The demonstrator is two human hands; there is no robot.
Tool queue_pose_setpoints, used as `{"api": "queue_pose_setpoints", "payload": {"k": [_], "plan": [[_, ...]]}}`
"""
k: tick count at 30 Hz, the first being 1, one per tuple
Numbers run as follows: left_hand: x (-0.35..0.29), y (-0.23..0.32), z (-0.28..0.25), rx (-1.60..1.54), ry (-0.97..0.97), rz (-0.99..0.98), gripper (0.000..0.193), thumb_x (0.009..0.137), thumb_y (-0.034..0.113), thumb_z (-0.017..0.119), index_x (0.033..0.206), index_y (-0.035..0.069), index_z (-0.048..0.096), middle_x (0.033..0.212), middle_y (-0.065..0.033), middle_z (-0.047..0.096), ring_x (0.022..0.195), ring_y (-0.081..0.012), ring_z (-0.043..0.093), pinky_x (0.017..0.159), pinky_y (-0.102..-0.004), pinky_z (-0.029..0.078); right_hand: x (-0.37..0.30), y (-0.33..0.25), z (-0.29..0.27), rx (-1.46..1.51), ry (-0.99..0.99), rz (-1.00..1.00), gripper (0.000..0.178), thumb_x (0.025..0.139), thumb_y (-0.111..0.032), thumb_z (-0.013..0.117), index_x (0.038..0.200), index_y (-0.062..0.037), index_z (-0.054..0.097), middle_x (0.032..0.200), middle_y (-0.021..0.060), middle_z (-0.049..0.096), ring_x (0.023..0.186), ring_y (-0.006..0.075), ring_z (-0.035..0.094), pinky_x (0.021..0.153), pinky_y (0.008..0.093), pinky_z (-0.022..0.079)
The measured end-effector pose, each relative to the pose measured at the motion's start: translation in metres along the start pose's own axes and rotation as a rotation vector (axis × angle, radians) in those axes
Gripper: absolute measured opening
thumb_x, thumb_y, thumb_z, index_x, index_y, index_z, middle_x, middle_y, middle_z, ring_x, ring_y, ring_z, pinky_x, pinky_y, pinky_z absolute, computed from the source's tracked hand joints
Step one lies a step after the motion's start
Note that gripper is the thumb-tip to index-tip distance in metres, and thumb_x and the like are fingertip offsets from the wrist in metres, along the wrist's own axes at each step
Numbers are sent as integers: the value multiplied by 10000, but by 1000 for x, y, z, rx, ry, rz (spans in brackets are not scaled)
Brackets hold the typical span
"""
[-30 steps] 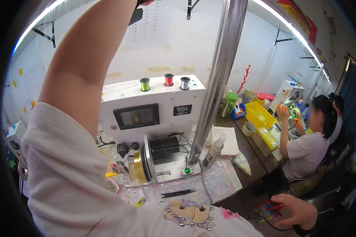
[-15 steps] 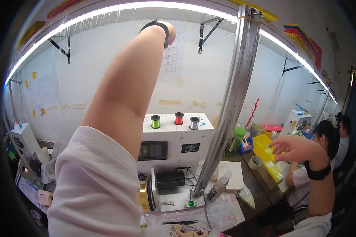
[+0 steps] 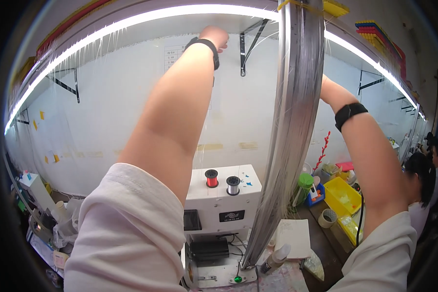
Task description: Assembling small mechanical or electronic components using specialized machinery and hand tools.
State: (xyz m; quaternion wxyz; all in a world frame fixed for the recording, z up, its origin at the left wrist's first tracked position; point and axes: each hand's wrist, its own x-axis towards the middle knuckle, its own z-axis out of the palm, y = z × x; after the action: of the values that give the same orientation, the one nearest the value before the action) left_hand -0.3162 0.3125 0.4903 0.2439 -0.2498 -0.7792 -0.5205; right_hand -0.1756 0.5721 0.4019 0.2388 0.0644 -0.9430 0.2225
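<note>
White wall [image 3: 107, 117], post [image 3: 297, 126] near hands [image 3: 215, 37]

A bright strip light [image 3: 199, 9] edges a shelf [image 3: 175, 25] on the white wall [image 3: 112, 107], above a dark wooden table [image 3: 332, 254].

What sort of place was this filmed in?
Probably a small workshop: there is a white machine with red and silver spools on top, a yellow tray and other people toward the right edge.
</note>
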Motion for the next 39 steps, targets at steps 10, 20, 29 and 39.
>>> {"api": "queue_pose_setpoints", "payload": {"k": [10,20,29,39], "plan": [[23,18,46,-288,-269,247,221,853,166,452,826,59,643,734,-45,647,739,-148,622,627,-317,434,81,-83,26,767,317,48,430,812,-179,543,1226,-79,490,1160,65,560,1004,185,519,849,359,432],[9,28,35,-369,-312,237,216,866,156,442,861,53,631,825,-59,634,759,-166,594,686,-349,500,72,-95,34,1100,-29,-336,253,739,-108,587,980,-182,558,965,-47,531,907,114,434,835,310,331],[6,33,29,-447,-318,233,298,886,260,445,879,16,616,737,-106,598,593,-204,536,569,-338,436,97,-85,45,1158,198,-362,177,821,-103,520,978,-38,569,952,28,561,921,128,498,871,325,415],[-17,42,43,-182,-174,404,238,833,201,504,946,41,641,945,-104,628,801,-216,600,714,-359,495,41,-61,32,640,309,85,108,834,-173,575,878,-88,625,717,-41,503,691,66,480,668,251,428]]}}
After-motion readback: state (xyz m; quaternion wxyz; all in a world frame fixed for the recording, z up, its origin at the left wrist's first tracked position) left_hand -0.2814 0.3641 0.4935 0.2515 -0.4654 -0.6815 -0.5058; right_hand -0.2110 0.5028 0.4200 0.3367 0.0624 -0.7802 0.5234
